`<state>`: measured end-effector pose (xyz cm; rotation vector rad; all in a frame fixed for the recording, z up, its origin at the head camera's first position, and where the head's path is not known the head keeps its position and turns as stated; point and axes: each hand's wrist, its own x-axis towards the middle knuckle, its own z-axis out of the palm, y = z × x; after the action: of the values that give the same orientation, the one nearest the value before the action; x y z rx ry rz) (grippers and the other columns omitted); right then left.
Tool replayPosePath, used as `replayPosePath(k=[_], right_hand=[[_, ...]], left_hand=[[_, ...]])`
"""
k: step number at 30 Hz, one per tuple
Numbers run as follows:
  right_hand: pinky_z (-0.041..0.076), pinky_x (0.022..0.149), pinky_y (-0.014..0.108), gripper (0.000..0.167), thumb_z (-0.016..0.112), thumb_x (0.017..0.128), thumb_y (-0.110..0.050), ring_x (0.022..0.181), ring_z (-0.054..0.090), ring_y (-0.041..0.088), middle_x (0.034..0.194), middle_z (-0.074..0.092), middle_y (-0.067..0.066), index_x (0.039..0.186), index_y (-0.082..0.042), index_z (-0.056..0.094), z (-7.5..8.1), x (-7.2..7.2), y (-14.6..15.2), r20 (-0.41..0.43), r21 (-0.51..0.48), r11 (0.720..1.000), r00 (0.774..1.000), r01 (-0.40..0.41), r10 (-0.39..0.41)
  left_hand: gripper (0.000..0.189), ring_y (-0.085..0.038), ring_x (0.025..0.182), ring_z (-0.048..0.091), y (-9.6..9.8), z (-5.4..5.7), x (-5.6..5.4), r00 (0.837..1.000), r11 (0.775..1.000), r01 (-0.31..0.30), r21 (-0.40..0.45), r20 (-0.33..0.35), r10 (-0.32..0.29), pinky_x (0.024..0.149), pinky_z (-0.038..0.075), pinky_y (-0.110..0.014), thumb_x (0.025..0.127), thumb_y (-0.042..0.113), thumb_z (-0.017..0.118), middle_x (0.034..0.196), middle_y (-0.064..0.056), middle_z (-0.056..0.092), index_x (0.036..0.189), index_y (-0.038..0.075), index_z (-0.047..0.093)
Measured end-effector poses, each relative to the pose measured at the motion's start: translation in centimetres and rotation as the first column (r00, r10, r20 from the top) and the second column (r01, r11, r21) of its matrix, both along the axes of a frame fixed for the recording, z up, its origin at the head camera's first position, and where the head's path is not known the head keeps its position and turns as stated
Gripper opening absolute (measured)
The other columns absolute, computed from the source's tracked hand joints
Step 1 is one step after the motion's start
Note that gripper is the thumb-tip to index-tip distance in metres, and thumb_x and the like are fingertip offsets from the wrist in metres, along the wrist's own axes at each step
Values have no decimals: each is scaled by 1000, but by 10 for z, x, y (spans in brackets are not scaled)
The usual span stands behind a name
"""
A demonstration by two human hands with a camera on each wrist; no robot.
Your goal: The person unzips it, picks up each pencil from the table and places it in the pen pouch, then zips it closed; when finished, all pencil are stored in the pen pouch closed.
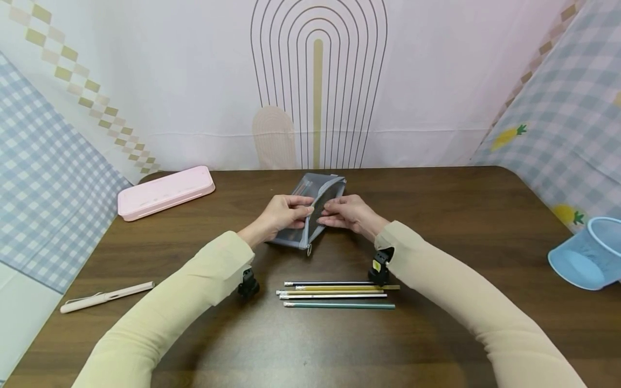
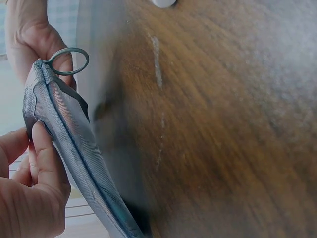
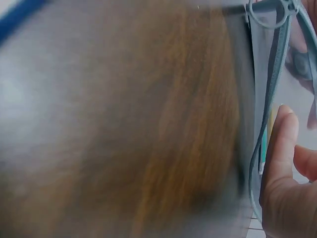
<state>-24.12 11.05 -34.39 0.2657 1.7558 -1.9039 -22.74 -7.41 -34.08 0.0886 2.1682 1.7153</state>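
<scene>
A grey mesh zipper pouch (image 1: 287, 235) lies tilted toward the back of the table, its zipped mouth spread apart. Slim coloured items show faintly through its mesh. My left hand (image 1: 286, 213) pinches the left edge of the mouth between thumb and fingers. On the other side, my right hand (image 1: 353, 213) reaches its fingertips into the mouth, with the fingers fairly straight and nothing seen between them. A round zipper pull (image 2: 72, 61) hangs at the near end. Several pencils (image 1: 339, 305) lie side by side in front of the pouch.
A pink hard case (image 1: 166, 193) sits at the back left. Near the left edge is a white pen (image 1: 108, 296) with a clip. A light blue mesh cup (image 1: 577, 264) lies on its side at the far right. Cloth hangs along the back and sides.
</scene>
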Motion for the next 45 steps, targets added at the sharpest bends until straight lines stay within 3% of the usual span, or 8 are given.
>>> replayPosePath(k=[5,10,14,20,24,33,38,45], right_hand=[[56,65,20,41,49,98,-6,66,66,11,84,63,6,134,9,41,1,15,9,-62,24,997,996,-68,69],[55,66,20,32,53,95,-3,72,65,10,83,66,2,124,11,49,-2,35,22,-116,69,974,968,-215,222],[55,68,23,24,58,92,-2,75,63,11,84,67,2,113,9,57,-5,49,30,-140,134,923,915,-361,378],[56,67,25,20,64,88,-2,73,60,10,84,69,2,106,8,64,-10,64,35,-180,273,808,798,-522,576],[54,63,23,18,66,86,-2,71,58,10,81,67,2,102,6,66,-13,69,36,-229,345,759,735,-552,638],[47,60,17,15,68,82,1,67,54,5,78,67,2,96,6,68,-19,75,33,-330,405,699,619,-590,713],[43,57,15,12,69,80,3,63,51,4,76,66,1,92,5,68,-20,76,31,-364,438,681,576,-587,732],[41,54,16,9,69,81,3,62,48,5,74,63,-1,90,2,69,-18,77,31,-393,482,679,556,-553,732]], left_hand=[[36,-3,71,59,0,0,1,1000,1000,-2,10,-1,2,63,55,-18,91,9,61,109,-13,65,126,2,59],[36,-3,74,59,-1,-1,1,1000,1000,2,10,-5,-2,66,55,-19,91,9,61,111,-14,65,126,2,59],[36,-2,74,59,0,-2,1,1000,1000,6,10,-10,-6,66,56,-19,91,9,61,116,-17,64,126,1,59],[36,-3,75,58,1,-3,0,1000,1000,7,15,-5,-7,65,55,-19,91,9,61,114,-15,64,126,1,59],[36,-3,76,59,0,-2,0,1000,1000,7,13,-5,-7,66,55,-19,91,9,61,113,-13,65,126,2,59],[36,-4,76,59,-2,-2,3,1000,1000,8,0,5,-8,67,56,-20,92,10,61,114,-13,64,127,2,58],[36,-3,74,59,-2,-2,3,1000,1000,11,0,2,-11,66,55,-19,92,10,61,113,-14,65,127,2,58],[36,-2,73,58,-2,-1,3,1000,1000,11,-4,-1,-11,65,55,-18,92,10,61,109,-12,65,127,2,58]])
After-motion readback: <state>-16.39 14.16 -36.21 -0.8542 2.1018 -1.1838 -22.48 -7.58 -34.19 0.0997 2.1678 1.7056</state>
